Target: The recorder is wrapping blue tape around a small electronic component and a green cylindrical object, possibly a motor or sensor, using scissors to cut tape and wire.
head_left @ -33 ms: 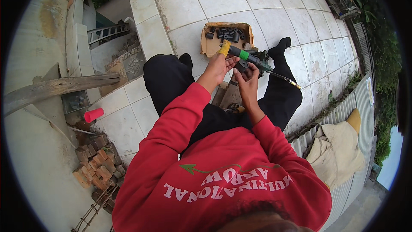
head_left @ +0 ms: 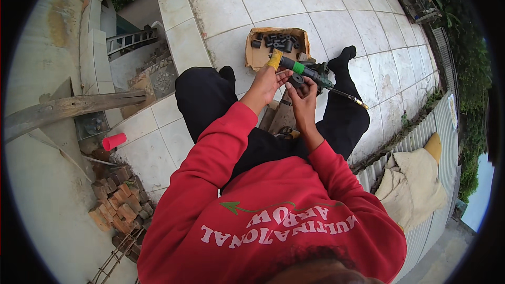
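Note:
A short black cylinder with a hole through it, ring-like and perhaps rubber, sits between my two hands. My left hand has its fingers closed together, with the tips at the cylinder's left side. From the near right, my right hand grips it between thumb and fingers. Just beyond lies a dark power tool with a green band; its thin metal shaft points right and ends in a brass-coloured tip. Yellow wrapping covers the tool's left end, close to my left hand. My fingers partly hide the tool and the cylinder.
Ahead, an open cardboard box holds several black cylinders. Below my hands are a wooden piece and a yellow-and-black item. A red cup, stacked bricks and a wooden pole are at left; cloth lies right.

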The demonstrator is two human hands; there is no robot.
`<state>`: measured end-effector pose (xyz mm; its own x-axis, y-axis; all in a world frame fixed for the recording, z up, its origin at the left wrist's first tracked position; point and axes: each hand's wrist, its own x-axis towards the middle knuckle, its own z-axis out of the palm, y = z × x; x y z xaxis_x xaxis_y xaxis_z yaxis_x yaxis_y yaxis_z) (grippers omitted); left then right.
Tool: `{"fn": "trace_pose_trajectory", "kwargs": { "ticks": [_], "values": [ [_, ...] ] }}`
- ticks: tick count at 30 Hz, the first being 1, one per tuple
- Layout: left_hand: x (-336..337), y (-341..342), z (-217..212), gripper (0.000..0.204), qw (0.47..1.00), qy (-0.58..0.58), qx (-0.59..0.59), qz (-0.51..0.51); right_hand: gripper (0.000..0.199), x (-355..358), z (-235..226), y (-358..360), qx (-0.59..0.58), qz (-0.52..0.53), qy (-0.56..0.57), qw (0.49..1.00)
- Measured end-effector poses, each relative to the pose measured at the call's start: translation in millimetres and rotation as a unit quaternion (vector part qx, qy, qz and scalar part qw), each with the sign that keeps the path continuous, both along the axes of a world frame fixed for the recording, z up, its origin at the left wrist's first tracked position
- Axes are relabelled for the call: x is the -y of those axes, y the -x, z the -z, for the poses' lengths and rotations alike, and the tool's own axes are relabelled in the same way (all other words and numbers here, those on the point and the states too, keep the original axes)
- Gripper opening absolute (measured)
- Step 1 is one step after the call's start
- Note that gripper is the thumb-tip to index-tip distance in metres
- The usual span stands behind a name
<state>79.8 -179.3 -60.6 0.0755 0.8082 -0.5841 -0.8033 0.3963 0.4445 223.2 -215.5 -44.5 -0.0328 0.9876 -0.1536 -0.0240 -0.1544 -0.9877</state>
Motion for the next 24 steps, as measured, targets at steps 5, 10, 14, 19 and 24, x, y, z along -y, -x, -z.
{"fn": "trace_pose_trajectory", "kwargs": {
  "ticks": [5,10,14,19,24],
  "values": [
    [-0.1,-3.7,-3.5,0.027,1.0,0.009,-0.023,-0.012,0.05,-3.4,-18.9,-3.1,0.078,-0.019,-0.041,0.996],
    [0.6,-4.9,4.1,0.029,0.999,0.009,-0.021,-0.028,0.047,-17.7,-41.6,-5.1,0.239,-0.069,-0.204,0.947],
    [1.3,-7.0,1.9,0.029,0.998,-0.027,-0.034,-0.054,0.047,-32.5,-47.5,-5.4,0.19,-0.077,-0.192,0.96],
    [8.2,-1.0,-2.9,0.023,0.996,-0.067,-0.008,-0.062,0.05,-45.7,-54.4,-0.1,0.291,-0.16,-0.368,0.869],
    [8.7,5.2,3.6,0.024,0.997,-0.067,-0.013,-0.041,0.05,-54.2,-32.9,-0.2,0.234,-0.215,-0.425,0.847]
  ]
}}
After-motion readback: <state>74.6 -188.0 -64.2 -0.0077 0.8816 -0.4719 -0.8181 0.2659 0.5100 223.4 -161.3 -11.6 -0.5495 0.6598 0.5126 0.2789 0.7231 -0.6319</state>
